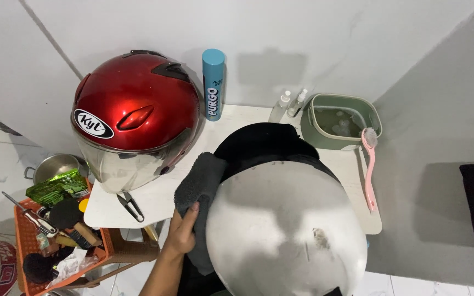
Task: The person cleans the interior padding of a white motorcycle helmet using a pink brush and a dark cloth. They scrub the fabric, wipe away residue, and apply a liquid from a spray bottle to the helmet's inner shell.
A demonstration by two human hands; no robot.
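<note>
the left hand (185,230) presses a dark grey cloth (198,189) flat against the side of a big white helmet (283,230). the fingers are closed on the cloth, holding it to the shell at about nine o'clock on the helmet. the helmet sits low in the middle, close to the camera, partly over the white table (154,200). this looks like the wiping step. the next move probably needs the cloth slid over the dull smudge and the small dark mark (320,237) near five o'clock.

the right hand is not in view. the helmet's bottom is cut off by the edge. a red helmet (135,118) sits at ten o'clock. a green tub (318,137) at one o'clock holds cloudy water.
</note>
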